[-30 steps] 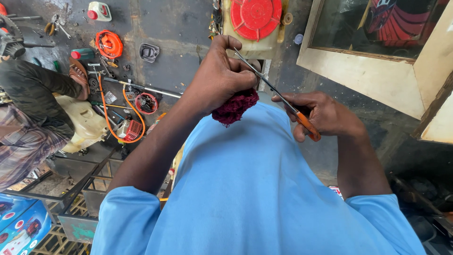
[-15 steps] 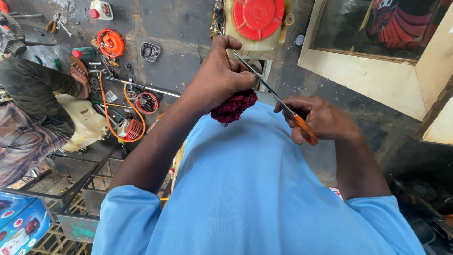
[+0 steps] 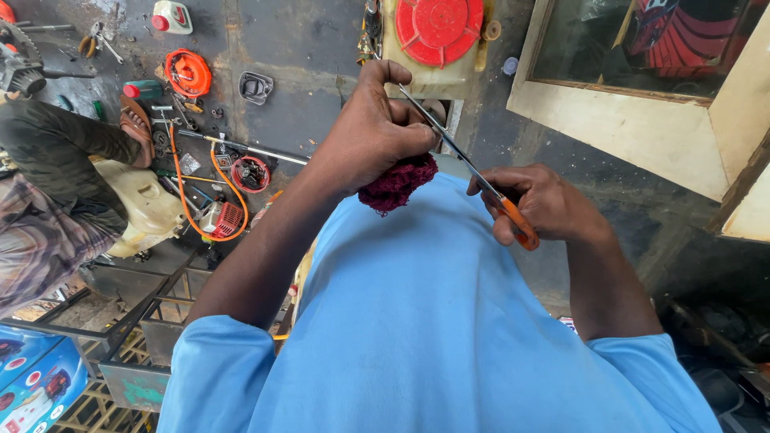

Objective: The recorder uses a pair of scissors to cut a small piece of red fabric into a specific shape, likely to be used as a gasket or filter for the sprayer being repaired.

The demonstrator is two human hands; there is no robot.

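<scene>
A blue printed carton [image 3: 32, 377] fills the bottom left corner, beside the metal rack; its faces are bright blue with small red, white and dark pictures and round red-and-white badges. At the right, just beside the person's blue sleeve, the corner of a small white printed card or pack [image 3: 568, 323] with red and blue marks peeks out; too little shows to tell its kind.

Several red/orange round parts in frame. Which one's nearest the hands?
The big red ribbed disc on the cream housing, just above the left hand. The orange round cover and the small red ring part lie farther left on the floor.
</scene>
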